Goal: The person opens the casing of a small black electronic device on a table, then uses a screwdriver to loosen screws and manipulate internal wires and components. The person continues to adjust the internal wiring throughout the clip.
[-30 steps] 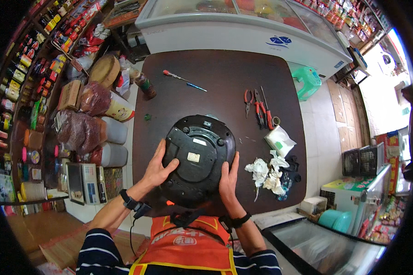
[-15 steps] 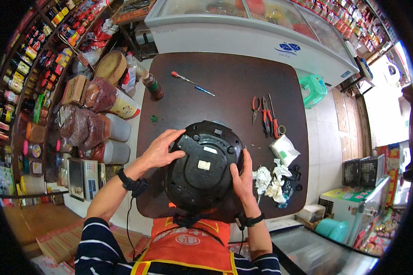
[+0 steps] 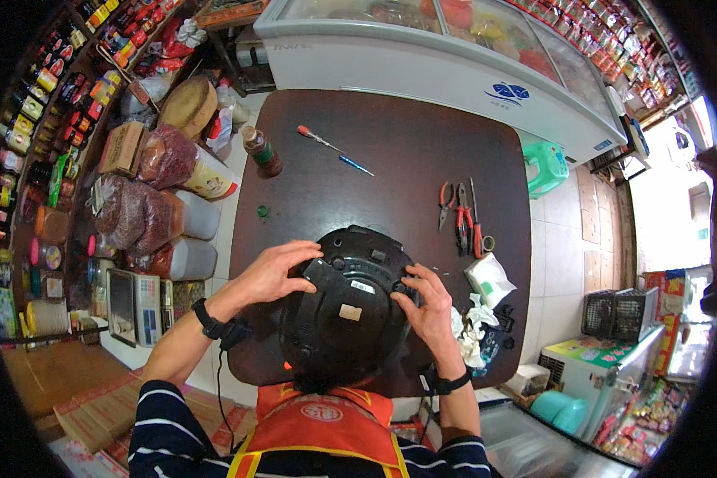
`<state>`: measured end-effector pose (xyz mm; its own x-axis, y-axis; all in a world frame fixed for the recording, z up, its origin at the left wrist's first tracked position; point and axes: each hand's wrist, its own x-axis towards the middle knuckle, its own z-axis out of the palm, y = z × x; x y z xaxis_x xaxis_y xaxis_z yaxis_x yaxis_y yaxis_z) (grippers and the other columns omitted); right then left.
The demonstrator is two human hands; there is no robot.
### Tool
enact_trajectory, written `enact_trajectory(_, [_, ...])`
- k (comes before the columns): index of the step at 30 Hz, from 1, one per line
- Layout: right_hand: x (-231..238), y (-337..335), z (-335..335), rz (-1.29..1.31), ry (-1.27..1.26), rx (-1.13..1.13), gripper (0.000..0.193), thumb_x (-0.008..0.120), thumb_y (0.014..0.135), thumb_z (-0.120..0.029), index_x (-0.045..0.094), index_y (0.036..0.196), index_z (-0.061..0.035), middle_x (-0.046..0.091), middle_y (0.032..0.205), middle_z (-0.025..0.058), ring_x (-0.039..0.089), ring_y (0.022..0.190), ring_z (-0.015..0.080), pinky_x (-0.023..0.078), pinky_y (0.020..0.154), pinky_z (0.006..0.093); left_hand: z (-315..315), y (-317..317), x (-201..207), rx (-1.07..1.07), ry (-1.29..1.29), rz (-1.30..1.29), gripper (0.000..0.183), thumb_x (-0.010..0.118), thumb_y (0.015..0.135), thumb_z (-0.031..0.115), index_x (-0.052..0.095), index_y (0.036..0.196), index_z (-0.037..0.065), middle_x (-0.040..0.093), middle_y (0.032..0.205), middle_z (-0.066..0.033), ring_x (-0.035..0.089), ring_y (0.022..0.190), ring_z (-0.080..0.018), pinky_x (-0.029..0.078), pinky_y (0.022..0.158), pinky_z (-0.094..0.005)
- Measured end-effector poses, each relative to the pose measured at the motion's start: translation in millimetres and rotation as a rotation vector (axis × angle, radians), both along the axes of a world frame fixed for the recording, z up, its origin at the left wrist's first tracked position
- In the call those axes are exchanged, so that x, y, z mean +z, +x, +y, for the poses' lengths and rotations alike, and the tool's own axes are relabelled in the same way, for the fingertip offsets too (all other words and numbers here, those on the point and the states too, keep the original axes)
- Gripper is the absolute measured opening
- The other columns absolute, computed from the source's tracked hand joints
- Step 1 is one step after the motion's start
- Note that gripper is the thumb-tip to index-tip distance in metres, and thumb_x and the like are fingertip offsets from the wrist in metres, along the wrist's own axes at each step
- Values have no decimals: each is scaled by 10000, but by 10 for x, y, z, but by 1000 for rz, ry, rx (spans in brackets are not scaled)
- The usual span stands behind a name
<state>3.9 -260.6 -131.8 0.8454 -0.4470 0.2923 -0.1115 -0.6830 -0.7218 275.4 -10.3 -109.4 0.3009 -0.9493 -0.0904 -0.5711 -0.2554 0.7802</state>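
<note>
A black rounded appliance with a pale label in the middle of its face is at the near side of the dark table, close to my apron. My left hand grips its upper left edge, thumb on the face, fingers over the rim. On the upper right edge, my right hand holds it with bent fingers and the thumb on the face. The appliance's far side is hidden from me. A black band with a small device circles each wrist.
On the brown table lie a red-handled screwdriver, a blue one, red-handled pliers, a tape roll, a tissue pack and crumpled tissues. A bottle stands far left. A white chest freezer stands behind.
The appliance has shifted toward me and tilted, its near edge now over my apron. My right hand has moved up its right edge, and the fingers have bent.
</note>
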Motion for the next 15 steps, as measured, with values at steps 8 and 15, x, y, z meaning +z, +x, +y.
enact_trajectory(8, [33,-14,36,-84,-48,45,372,942,807,-74,728,1105,-12,779,1210,160,739,1232,407,629,1008,480,83,-65,26,-20,-40,-12,683,952,818,252,687,1403,19,639,1557,-162,643,1392,-394,566,1119,-466])
enact_trajectory(15, [28,73,-20,-99,-44,81,366,949,802,-83,746,1100,-20,783,1192,151,748,1201,386,630,1000,460,9,6,105,-38,-13,-57,616,942,820,267,708,1327,7,680,1450,-162,664,1335,-381,560,1107,-451])
